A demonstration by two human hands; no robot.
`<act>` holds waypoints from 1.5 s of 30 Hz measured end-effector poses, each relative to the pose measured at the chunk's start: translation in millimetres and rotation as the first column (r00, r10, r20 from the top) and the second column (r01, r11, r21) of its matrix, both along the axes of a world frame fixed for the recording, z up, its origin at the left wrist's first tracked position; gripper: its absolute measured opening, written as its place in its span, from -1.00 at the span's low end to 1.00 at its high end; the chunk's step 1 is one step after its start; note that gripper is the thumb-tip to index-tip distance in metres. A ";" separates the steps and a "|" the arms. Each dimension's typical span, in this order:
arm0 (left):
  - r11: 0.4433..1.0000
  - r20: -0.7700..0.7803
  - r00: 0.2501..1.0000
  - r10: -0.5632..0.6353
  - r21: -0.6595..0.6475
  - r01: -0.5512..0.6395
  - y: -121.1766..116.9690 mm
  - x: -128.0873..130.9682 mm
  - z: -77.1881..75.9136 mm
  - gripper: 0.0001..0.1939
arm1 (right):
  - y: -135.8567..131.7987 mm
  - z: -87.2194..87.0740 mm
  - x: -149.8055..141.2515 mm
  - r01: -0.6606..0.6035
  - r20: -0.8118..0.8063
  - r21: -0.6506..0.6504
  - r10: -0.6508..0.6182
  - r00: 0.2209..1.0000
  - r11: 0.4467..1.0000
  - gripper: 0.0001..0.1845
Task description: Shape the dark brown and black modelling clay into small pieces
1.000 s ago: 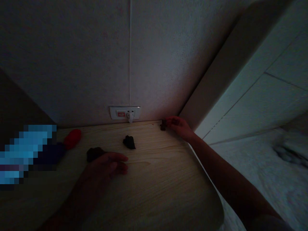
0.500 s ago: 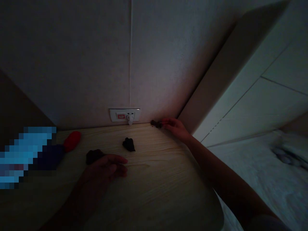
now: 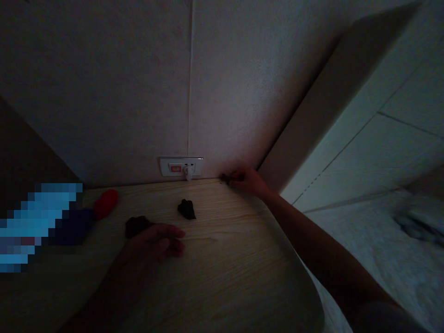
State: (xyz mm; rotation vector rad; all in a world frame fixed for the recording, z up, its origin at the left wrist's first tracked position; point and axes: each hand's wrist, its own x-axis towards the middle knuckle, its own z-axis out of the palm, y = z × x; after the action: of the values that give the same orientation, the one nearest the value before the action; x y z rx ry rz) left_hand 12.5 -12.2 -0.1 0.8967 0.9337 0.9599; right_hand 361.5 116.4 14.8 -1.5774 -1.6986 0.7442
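Observation:
My right hand (image 3: 249, 181) is by the wall at the back of the wooden tabletop (image 3: 222, 277). Its fingers are closed on a small dark brown clump (image 3: 225, 178), partly hidden by the fingertips; the dim light keeps its kind unclear. My left hand (image 3: 154, 245) lies low over the table at centre left, fingers stretched out and apart, with nothing between them. Just behind its knuckles sits a dark brown lump (image 3: 136, 225), partly covered by the hand. A crumpled black piece (image 3: 187, 209) lies beyond the left fingertips, untouched.
To the left lie a red oval object (image 3: 106, 204) and a dark blue one (image 3: 74, 225), beside a pixelated blue patch. A wall socket (image 3: 181, 167) with a white plug sits just above the table's back edge. A pale panelled cabinet (image 3: 347, 143) rises to the right.
My right hand has shifted left along the wall with the small clump, and its fingers have curled in more around it. My left hand stays in place.

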 end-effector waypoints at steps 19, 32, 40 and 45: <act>0.999 -0.040 0.998 -0.044 0.000 0.044 0.5 -3.7 2.9 -0.73 | -1.0 -15.3 -4.9 0.024 -0.109 0.055 -0.017 0.994 0.998 -0.79; 1.000 -0.092 0.996 0.021 0.007 -0.021 -4.0 2.3 8.8 -0.79 | 2.5 -17.2 -6.8 0.078 -0.102 0.078 -0.069 0.992 0.994 -0.86; 0.996 -0.181 0.982 -0.053 0.062 0.065 0.7 -6.8 -1.9 -0.71 | -6.5 -13.7 -5.6 0.137 -0.115 0.085 -0.127 0.985 0.987 -0.84; 0.992 -0.189 0.981 -0.054 0.105 0.074 2.8 -5.9 -6.1 -0.69 | -51.7 -7.8 -21.8 0.203 -0.104 0.115 -0.192 0.976 0.972 -0.85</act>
State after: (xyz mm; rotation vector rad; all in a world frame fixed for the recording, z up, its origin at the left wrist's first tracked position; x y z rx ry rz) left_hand 6.6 -9.4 -6.2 1.1196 1.0098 0.8906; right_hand 339.7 64.7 7.1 -1.5728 -1.4674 0.5881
